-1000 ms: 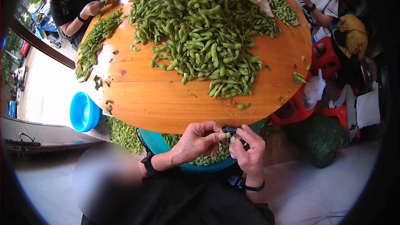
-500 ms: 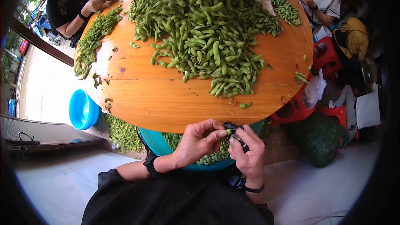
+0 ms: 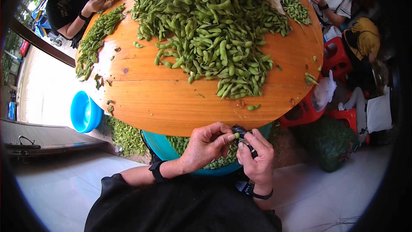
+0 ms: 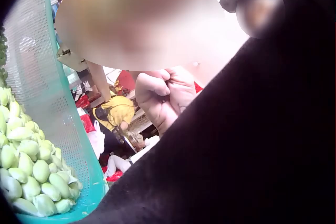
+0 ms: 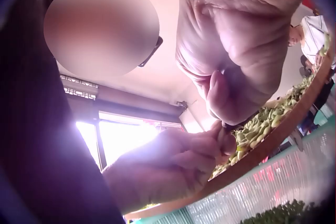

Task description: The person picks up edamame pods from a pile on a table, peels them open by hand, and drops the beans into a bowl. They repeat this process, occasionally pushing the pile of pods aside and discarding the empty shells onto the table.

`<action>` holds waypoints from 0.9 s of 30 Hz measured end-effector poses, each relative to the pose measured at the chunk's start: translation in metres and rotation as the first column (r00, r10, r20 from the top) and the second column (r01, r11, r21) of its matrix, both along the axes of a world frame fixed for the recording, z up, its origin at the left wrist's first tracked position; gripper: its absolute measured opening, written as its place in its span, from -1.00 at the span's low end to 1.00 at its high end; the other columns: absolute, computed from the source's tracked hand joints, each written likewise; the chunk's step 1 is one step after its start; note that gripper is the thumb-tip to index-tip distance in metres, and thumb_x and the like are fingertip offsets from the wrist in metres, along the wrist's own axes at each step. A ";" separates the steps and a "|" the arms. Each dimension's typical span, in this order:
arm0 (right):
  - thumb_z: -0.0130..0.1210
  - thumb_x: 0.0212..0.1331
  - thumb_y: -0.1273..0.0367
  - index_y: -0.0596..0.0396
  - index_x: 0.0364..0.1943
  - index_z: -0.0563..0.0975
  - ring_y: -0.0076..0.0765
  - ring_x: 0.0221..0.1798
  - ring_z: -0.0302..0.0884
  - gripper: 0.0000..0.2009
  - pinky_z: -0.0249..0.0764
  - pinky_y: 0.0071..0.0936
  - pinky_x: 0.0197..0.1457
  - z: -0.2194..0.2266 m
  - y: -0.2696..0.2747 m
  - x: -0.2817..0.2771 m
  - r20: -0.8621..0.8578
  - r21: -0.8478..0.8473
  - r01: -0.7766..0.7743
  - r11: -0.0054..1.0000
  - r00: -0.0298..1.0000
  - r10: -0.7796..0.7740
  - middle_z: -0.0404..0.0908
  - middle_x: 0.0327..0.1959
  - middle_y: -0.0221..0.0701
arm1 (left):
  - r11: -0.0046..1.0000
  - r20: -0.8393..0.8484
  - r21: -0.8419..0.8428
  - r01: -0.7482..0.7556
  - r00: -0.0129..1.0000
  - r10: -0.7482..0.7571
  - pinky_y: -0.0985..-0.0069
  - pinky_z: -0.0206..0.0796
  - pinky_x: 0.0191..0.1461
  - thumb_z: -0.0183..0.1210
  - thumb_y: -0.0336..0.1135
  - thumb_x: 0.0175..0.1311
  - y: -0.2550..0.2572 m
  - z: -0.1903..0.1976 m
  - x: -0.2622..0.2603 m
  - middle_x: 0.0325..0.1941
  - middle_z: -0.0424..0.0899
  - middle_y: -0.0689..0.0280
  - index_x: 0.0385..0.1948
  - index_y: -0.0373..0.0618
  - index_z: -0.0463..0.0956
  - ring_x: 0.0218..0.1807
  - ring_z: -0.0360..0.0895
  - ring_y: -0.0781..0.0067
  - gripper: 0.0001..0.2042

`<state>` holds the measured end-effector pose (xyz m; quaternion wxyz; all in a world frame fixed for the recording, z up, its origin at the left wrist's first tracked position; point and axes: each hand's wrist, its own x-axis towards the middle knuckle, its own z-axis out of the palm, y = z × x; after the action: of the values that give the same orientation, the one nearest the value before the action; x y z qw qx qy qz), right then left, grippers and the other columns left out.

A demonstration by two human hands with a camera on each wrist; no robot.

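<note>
Over the near edge of the wooden table [image 3: 180, 122], both hands meet in the head view. My left hand [image 3: 207, 145] pinches a small green soybean pod [image 3: 236, 135] between thumb and fingers, its tip showing. My right hand [image 3: 259, 157] curls around a small black tool [image 3: 239, 130], which touches the pod; the tool's kind is mostly hidden by the fingers. Below the hands sits a teal basin [image 3: 155, 147] holding plump green beans [image 4: 39, 169]. A large heap of soybean pods [image 3: 206, 38] covers the table's middle. In the right wrist view the right hand [image 5: 241, 45] hides the pod.
A single loose pod [image 3: 253, 107] lies near the table's front edge. More pods [image 3: 96, 43] lie along the left side, where a person [image 3: 71, 13] works; another person [image 3: 328, 0] sits at right. A blue basin [image 3: 86, 111] and red stools [image 3: 304, 111] stand around.
Both hands keep their grip, with only slight finger movement at the pod. My left forearm, blurred over earlier, now shows plainly. The person at the far left has shifted their hands.
</note>
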<state>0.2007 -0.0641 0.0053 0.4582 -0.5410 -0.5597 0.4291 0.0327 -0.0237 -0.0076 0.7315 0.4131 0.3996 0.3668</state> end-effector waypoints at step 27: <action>0.20 0.01 0.61 0.25 -0.18 0.55 -0.17 -0.42 0.53 -0.76 0.47 -0.40 -0.38 -0.001 0.005 -0.003 0.327 0.332 -0.052 0.942 0.943 -0.063 0.46 -0.37 -0.22 | 0.959 -0.118 0.073 0.275 0.957 -0.265 0.60 0.37 -0.38 0.03 -0.40 0.48 0.007 0.005 -0.022 -0.43 0.60 0.31 -0.02 -0.33 0.52 -0.44 0.55 0.59 -0.79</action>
<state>0.1974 -0.0589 0.0040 0.4438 -0.5212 -0.6923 0.2283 0.0112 -0.0169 -0.0024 0.7333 0.5149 0.3613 0.2581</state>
